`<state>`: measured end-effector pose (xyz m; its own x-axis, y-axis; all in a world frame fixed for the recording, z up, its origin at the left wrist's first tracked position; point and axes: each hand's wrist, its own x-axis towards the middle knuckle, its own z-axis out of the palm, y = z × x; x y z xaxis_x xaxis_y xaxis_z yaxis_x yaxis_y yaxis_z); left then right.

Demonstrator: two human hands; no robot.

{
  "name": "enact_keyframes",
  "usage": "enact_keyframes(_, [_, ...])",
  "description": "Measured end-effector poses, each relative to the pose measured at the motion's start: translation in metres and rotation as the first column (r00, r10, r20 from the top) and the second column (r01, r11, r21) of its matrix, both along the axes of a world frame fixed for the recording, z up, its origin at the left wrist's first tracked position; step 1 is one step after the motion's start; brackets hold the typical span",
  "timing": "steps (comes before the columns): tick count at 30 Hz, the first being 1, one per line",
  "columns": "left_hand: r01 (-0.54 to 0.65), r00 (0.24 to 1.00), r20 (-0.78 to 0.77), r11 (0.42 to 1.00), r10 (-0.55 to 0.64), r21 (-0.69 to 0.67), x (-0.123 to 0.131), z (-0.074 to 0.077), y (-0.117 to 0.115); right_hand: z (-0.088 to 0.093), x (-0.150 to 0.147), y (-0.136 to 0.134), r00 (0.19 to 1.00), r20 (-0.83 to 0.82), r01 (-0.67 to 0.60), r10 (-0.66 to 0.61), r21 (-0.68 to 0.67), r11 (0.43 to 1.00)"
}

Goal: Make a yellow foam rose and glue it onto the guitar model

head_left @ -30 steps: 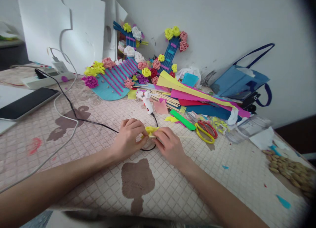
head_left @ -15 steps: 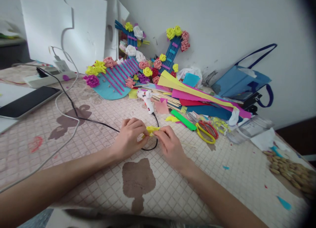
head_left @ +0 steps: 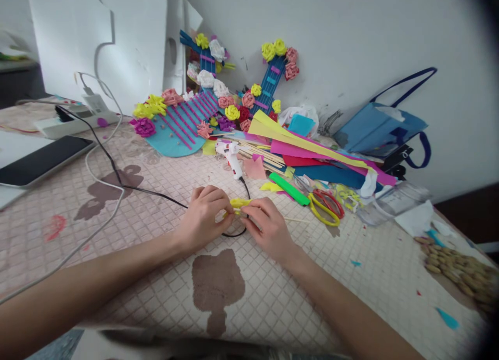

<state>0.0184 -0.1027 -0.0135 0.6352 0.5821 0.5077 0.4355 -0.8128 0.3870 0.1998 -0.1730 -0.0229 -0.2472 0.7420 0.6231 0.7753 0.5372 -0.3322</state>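
Observation:
Both hands meet at the middle of the table over a small yellow foam piece (head_left: 238,203). My left hand (head_left: 205,217) is curled, its fingertips pinching the left end of that piece. My right hand (head_left: 267,227) pinches the right end, fingers closed round it. A thin wooden stick (head_left: 297,220) pokes out to the right from under my right hand. Just beyond the hands lies a white glue gun (head_left: 231,157), and its black cord (head_left: 148,192) loops under my fingers.
Colourful foam sheets (head_left: 312,154), yellow-handled scissors (head_left: 325,208) and a green bar (head_left: 289,189) lie at the right. Foam flower decorations (head_left: 183,120) lean at the back. A phone (head_left: 41,159) and a power strip (head_left: 76,121) sit at the left, a blue bag (head_left: 380,128) and nuts (head_left: 456,269) at the right.
My hands have stayed in place, with the fingers shifting slightly on the yellow piece. The stick shows a little more beside my right hand.

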Motion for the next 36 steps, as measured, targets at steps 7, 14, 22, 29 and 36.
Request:
enact_keyframes(7, [0.007, 1.0, -0.016, 1.0, -0.007, 0.001, -0.0002, 0.0001, -0.0005, -0.0005, -0.0057, 0.0018, 0.994, 0.065, 0.086, -0.092, 0.091, 0.992])
enact_keyframes(14, [0.017, 1.0, -0.023, 1.0, -0.016, 0.024, 0.0001, -0.0003, -0.0003, 0.0018, -0.0069, 0.0, 0.987, 0.112, 0.11, -0.114, 0.04, 0.993])
enact_keyframes(22, [0.026, 0.999, -0.043, 0.999, -0.024, 0.042, 0.0003, -0.0009, -0.0009, -0.0022, -0.0044, -0.0024, 0.982, 0.145, 0.123, -0.121, -0.002, 0.992])
enact_keyframes(29, [0.145, 0.988, -0.064, 0.983, -0.139, 0.112, 0.0009, 0.0002, -0.0001, -0.0018, -0.0046, -0.0036, 0.984, 0.145, 0.109, -0.101, -0.046, 0.993])
enact_keyframes(36, [0.165, 0.984, -0.083, 0.98, -0.157, 0.107, 0.0002, -0.0022, 0.0025, -0.0012, -0.0052, -0.0037, 0.986, 0.131, 0.116, -0.107, -0.065, 0.991])
